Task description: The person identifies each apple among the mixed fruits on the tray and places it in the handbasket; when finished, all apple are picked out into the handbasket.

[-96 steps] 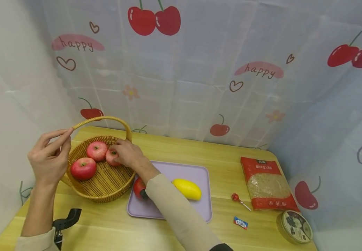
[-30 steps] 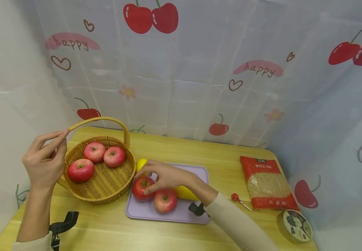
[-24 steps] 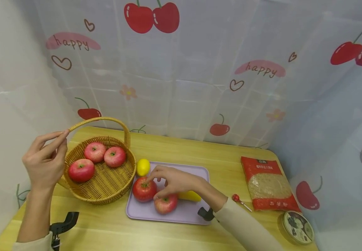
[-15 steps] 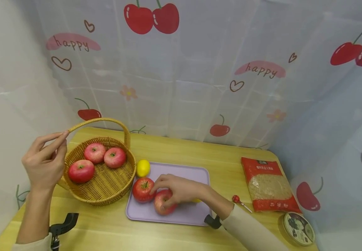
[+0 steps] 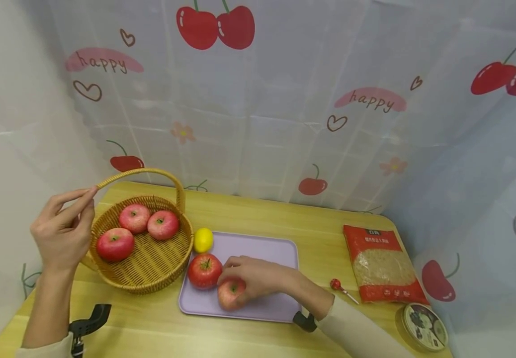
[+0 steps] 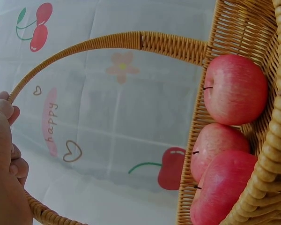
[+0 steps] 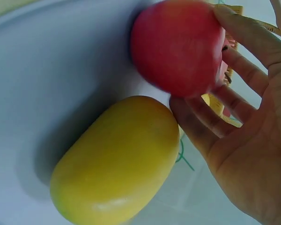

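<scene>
I saw the left hand (image 5: 63, 228) pinch the basket handle (image 5: 143, 170), fingertips together. The right hand (image 5: 258, 277) had its fingers curled wide round an apple (image 5: 229, 294) at seven o'clock on the tray (image 5: 264, 244), near its edge, with room at one o'clock

The pinkish-red apple (image 5: 227, 296) in my right hand (image 5: 260, 276) sits stem up on the lilac tray (image 5: 204, 309); the tan woven basket (image 5: 152, 261), its arched handle (image 5: 150, 170) pinched in my left hand (image 5: 62, 229), stands upright on the counter (image 5: 249, 211).
</scene>
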The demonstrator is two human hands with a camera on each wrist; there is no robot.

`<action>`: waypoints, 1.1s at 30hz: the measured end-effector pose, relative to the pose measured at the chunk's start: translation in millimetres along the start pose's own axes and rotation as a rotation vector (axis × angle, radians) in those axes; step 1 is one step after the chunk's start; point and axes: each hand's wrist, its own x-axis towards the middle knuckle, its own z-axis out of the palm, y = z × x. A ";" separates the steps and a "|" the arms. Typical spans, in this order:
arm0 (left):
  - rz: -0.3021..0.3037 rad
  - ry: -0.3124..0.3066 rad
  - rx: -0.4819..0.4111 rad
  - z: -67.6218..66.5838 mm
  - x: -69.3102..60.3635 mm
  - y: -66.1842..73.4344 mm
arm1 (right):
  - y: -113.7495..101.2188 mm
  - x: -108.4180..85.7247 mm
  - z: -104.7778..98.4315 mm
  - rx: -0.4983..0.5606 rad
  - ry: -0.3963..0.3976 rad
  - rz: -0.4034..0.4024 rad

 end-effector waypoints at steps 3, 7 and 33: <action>0.001 0.004 -0.002 0.1 0.2 0.3 | -1.2 -1.7 2.1 0.017 -0.009 0.002; 0.002 0.004 -0.010 0.4 0.8 0.9 | -0.7 -3.2 5.6 0.036 -0.013 0.006; 0.009 -0.004 -0.011 0.5 0.7 0.7 | 9.0 0.2 18.6 0.134 -0.053 -0.046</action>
